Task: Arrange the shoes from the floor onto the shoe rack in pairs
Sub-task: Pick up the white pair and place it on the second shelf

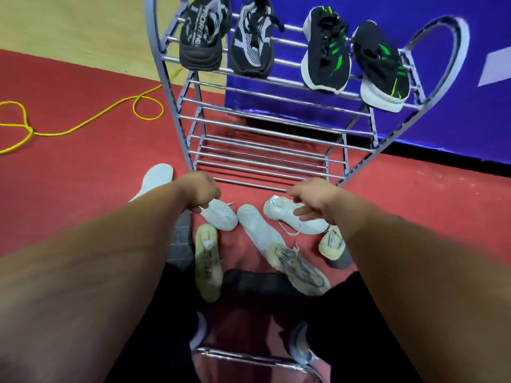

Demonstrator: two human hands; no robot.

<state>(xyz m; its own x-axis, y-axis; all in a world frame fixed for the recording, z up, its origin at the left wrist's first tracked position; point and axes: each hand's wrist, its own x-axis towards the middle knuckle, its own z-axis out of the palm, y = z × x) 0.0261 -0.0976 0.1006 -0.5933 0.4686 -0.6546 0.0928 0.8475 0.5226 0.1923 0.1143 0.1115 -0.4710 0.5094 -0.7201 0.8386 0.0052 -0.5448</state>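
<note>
Left hand curled at a white shoe, grip unclear, right hand loosely open over a laced shoe; similar pale shoes could be mispaired on the rack.

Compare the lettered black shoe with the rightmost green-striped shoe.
The lettered shoe has grey-white markings and a dark sole; the green-striped shoe has green stripes and a thick white sole. The green-striped shoe overhangs the front of the top shelf more than the lettered shoe does. Both are black.

Even, fairly bright indoor light — wide-angle bending at the edges, forearms blurred up close.
</note>
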